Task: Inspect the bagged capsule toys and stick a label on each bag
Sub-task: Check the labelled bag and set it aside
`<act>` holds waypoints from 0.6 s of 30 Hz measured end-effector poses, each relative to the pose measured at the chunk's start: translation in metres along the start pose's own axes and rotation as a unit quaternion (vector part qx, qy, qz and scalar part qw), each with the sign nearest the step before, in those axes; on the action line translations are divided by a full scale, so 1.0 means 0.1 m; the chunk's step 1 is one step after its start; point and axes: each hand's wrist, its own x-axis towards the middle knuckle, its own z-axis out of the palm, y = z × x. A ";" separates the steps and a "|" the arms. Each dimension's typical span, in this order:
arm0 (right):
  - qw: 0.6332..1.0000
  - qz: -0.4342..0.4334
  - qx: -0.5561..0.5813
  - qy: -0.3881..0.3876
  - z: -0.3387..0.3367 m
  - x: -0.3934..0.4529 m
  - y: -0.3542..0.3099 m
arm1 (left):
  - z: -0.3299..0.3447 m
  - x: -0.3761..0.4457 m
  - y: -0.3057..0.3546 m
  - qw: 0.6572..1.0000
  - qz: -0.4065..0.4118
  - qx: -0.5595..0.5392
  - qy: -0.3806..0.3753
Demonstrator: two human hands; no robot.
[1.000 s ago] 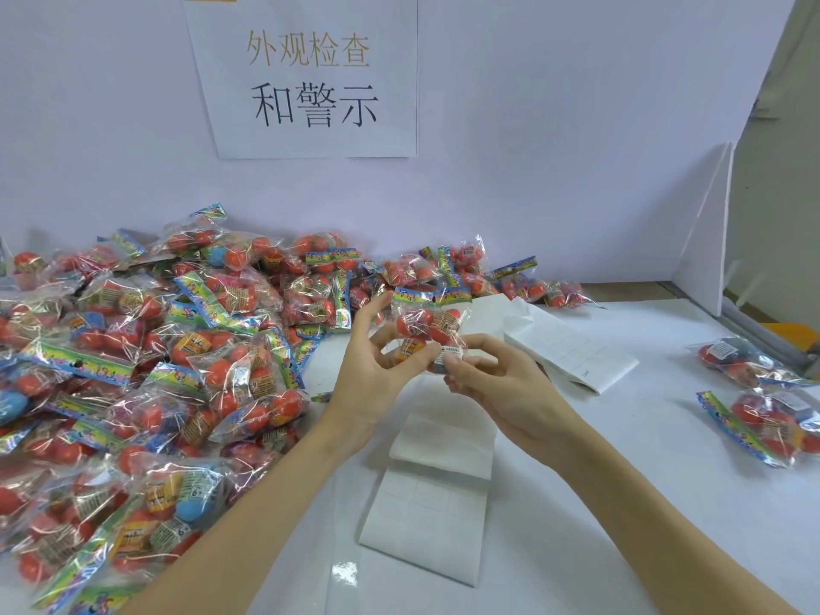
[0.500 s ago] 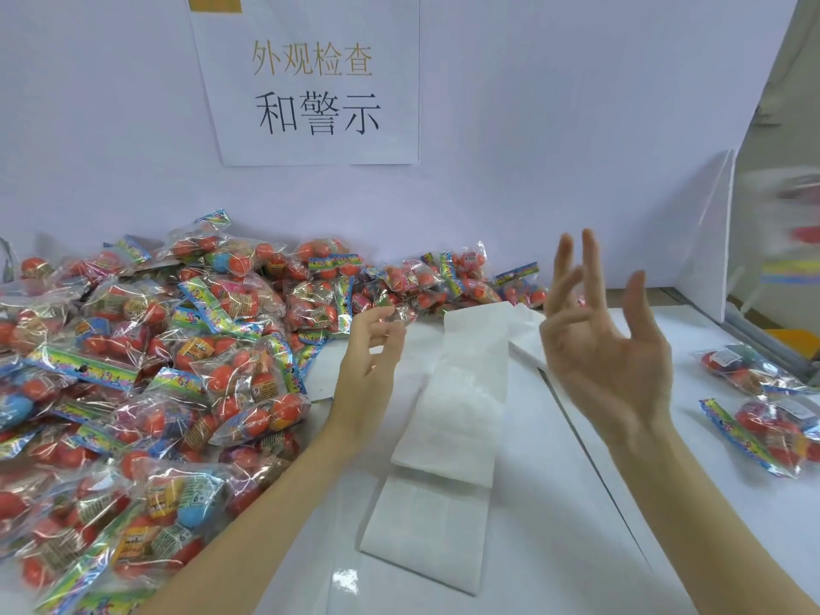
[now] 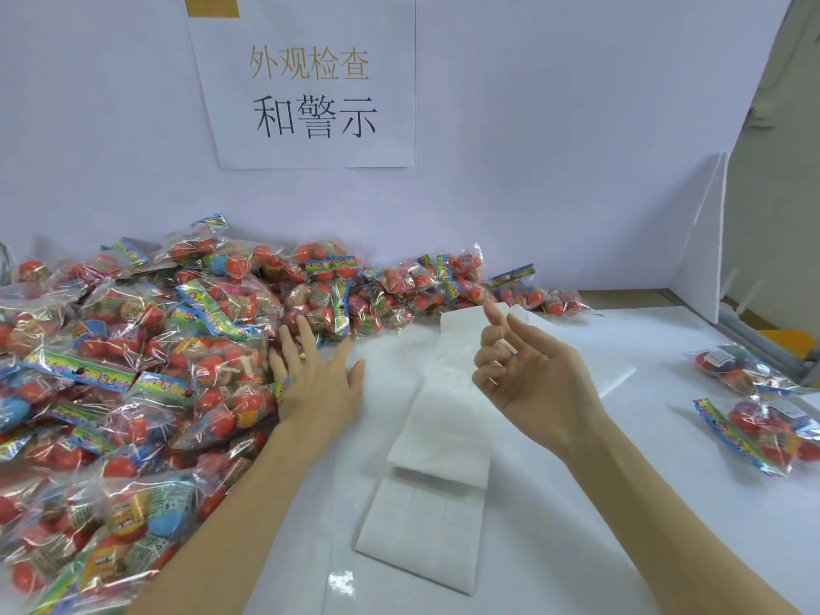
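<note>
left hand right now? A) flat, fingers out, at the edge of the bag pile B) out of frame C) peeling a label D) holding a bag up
A: the left hand lies with fingers straight against the bag pile, gripping nothing.

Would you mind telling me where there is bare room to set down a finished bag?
Bare table lies between the label strip and the two bags at right. Left of the left hand, the bag pile crowds everything.
</note>
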 end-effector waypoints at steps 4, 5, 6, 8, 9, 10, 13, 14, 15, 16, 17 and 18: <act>1.000 0.005 -0.009 0.011 -0.03 0.01 0.01 | -0.03 0.02 -0.01 0.997 0.001 0.009 0.070; 1.000 0.005 -0.011 0.014 -0.04 0.01 0.01 | -0.05 0.03 -0.02 0.996 0.002 -0.007 0.092; 1.000 0.005 -0.011 0.016 -0.04 0.01 0.02 | -0.06 0.05 -0.03 0.994 0.000 -0.020 0.105; 1.000 0.003 -0.013 0.019 -0.05 0.02 0.02 | -0.06 0.08 -0.05 0.993 -0.004 -0.016 0.115; 1.000 0.003 -0.016 0.020 -0.04 0.02 0.02 | -0.04 0.09 -0.06 0.994 -0.004 -0.002 0.112; 1.000 0.003 -0.017 0.021 -0.04 0.02 0.03 | -0.02 0.09 -0.07 0.994 -0.003 0.008 0.107; 0.999 0.005 -0.016 0.029 -0.03 0.02 0.03 | -0.01 0.10 -0.09 0.992 0.010 -0.047 0.119; 0.999 0.006 -0.016 0.031 -0.03 0.02 0.03 | -0.01 0.10 -0.09 0.990 0.020 -0.068 0.124; 0.999 0.007 -0.015 0.033 -0.03 0.02 0.04 | 0.00 0.10 -0.09 0.989 0.032 -0.076 0.124; 0.999 0.007 -0.016 0.034 -0.02 0.02 0.04 | 0.00 0.10 -0.09 0.988 0.051 -0.082 0.117; 0.999 0.007 -0.015 0.035 -0.02 0.02 0.04 | 0.00 0.09 -0.08 0.986 0.071 -0.096 0.113; 0.999 0.006 -0.015 0.036 -0.03 0.02 0.04 | -0.01 0.09 -0.07 0.984 0.086 -0.111 0.113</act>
